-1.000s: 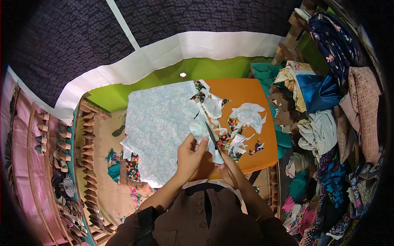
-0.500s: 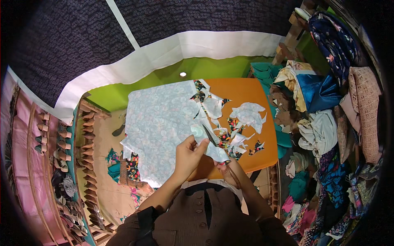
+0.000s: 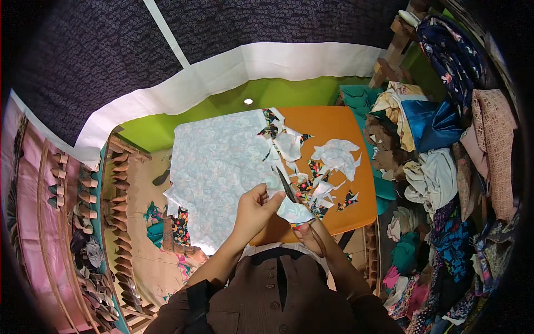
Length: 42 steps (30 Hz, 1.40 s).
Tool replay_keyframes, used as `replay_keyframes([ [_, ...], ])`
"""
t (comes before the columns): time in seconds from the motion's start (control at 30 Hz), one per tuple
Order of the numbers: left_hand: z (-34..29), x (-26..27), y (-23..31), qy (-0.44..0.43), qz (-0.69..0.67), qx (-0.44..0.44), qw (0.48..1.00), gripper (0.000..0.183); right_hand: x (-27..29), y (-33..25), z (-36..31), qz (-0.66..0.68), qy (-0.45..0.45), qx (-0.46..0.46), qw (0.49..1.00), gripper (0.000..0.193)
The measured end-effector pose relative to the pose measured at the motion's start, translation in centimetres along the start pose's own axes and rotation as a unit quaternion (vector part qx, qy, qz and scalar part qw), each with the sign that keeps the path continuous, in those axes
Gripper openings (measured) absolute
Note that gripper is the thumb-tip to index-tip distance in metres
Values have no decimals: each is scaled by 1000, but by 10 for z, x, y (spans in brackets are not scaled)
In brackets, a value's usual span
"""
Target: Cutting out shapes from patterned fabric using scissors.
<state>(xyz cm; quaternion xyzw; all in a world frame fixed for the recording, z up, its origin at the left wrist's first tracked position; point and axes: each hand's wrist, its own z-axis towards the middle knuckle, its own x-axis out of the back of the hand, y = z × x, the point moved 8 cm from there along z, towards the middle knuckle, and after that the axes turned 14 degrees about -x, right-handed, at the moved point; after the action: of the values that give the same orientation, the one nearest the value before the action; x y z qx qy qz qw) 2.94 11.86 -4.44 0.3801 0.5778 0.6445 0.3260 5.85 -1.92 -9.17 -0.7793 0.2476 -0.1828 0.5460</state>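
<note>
A large sheet of fabric, its pale side up and a floral print showing faintly through, covers the left of the orange table. My left hand is closed on the fabric near its lower right edge, thumb toward the right. My right hand grips scissors at the table's near edge. Their dark blades point away from me, past a flap of fabric that hides their middle. Cut scraps of black floral fabric and white pieces lie right of the blades.
Wooden shoe lasts line a rack on the left. Heaps of cloth and hanging fabrics crowd the right side. Dark patterned cloth with a white border hangs beyond the table. Scraps lie on the floor at lower left.
The scissor blades show more and look wider apart. My right hand has shifted slightly down and right. The fabric flap between the hands has changed shape; my left hand has barely moved.
</note>
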Motion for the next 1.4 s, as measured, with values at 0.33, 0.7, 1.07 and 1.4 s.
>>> replay_keyframes([
  [0.33, -2, -4, 25, 31, 18, -98, 995, 22, 7, -5, -4, -82, 36, 28, 996, 72],
  [0.7, -5, -3, 15, 48, 29, -65, 996, 25, 1, -1, -6, -35, 29, -3, 999, 78],
  [1.07, -1, -7, 17, 40, -8, -63, 997, 20, 2, 27, -4, 96, 40, -72, 992, 70],
  [1.4, 16, -7, 17, 52, -20, -55, 997, 21, 11, 4, 8, -43, 68, -5, 997, 68],
])
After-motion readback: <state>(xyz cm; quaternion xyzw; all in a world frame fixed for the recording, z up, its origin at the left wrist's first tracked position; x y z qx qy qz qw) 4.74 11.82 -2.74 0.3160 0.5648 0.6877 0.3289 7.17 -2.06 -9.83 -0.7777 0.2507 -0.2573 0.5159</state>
